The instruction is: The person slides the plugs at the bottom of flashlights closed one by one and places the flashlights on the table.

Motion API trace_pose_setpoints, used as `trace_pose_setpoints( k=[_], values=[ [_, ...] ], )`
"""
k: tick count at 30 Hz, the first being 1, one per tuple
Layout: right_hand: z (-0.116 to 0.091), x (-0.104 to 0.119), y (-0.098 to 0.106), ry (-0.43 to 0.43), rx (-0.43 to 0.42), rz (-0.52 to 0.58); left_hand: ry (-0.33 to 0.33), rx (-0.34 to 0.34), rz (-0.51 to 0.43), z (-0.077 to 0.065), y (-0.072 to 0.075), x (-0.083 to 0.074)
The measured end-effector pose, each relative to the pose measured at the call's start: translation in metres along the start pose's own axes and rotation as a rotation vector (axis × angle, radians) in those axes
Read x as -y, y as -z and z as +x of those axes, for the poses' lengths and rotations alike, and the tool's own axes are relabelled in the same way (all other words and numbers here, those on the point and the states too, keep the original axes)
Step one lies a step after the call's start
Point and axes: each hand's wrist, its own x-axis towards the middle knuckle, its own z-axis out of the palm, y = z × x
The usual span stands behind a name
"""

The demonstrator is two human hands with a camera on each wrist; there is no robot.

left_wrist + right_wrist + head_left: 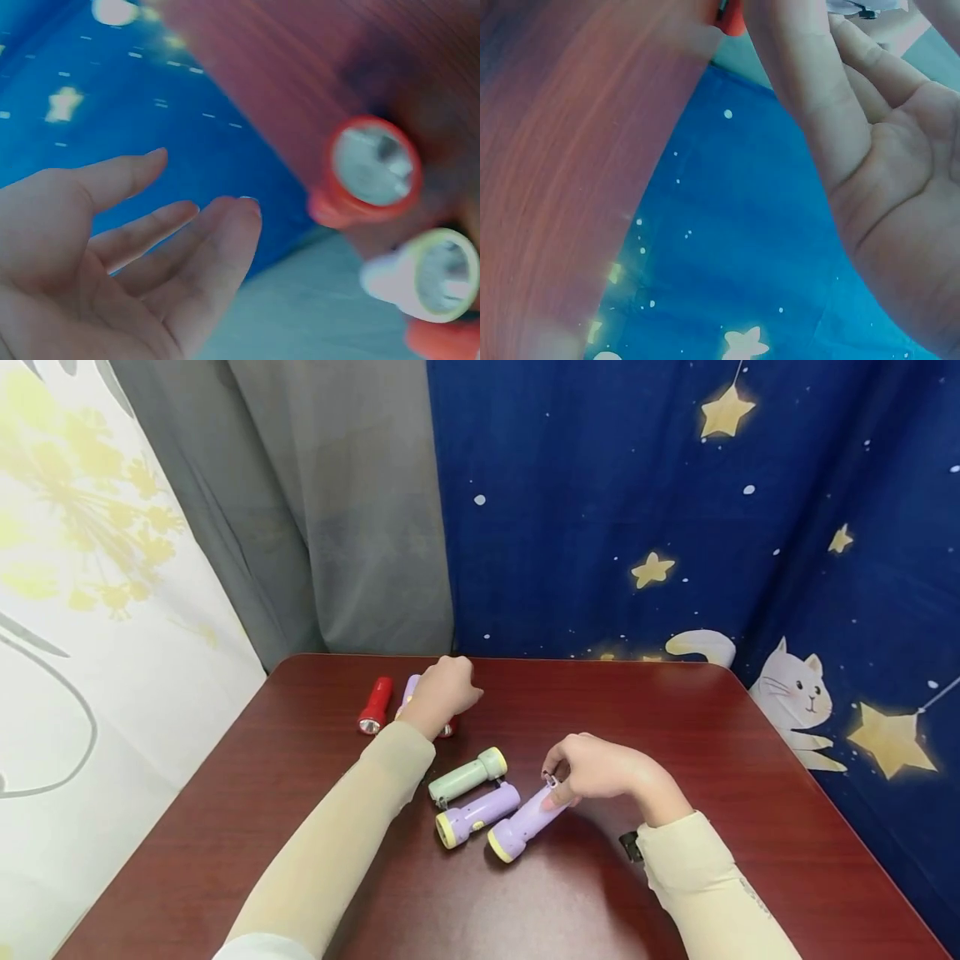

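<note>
My right hand (pixel 600 768) pinches the tail end of a purple flashlight (pixel 528 823), whose yellow-rimmed head points down toward the near left. Beside it lie another purple flashlight (pixel 480 814) and a pale green flashlight (pixel 467 778). Farther back, my left hand (pixel 447 687) is over a row of flashlights, its fingers loosely bent with nothing between them in the left wrist view. That row has a red flashlight (pixel 377 703), a purple flashlight (pixel 409 690) partly behind the wrist, and a second red flashlight (pixel 322 206), mostly hidden by the hand in the head view.
All the flashlights lie on a dark red wooden table (pixel 675 718). Behind its far edge hang a grey curtain (pixel 375 510) and a blue curtain (pixel 570 510) with stars; a white patterned curtain (pixel 112 693) is at the left.
</note>
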Motion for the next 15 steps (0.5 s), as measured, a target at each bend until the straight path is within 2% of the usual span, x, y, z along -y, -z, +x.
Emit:
trace_pose_setpoints(
  k=[5,11,15],
  values=[
    [-0.002,0.000,0.009,0.044,-0.030,-0.011,-0.085,0.050,-0.059,-0.026,0.008,-0.019],
    [-0.006,-0.001,0.017,0.054,-0.024,0.121,-0.211,0.113,-0.138,-0.059,0.010,-0.033],
    [-0.007,-0.001,0.022,0.029,-0.057,0.196,-0.299,0.150,-0.166,-0.079,0.012,-0.040]
  ],
)
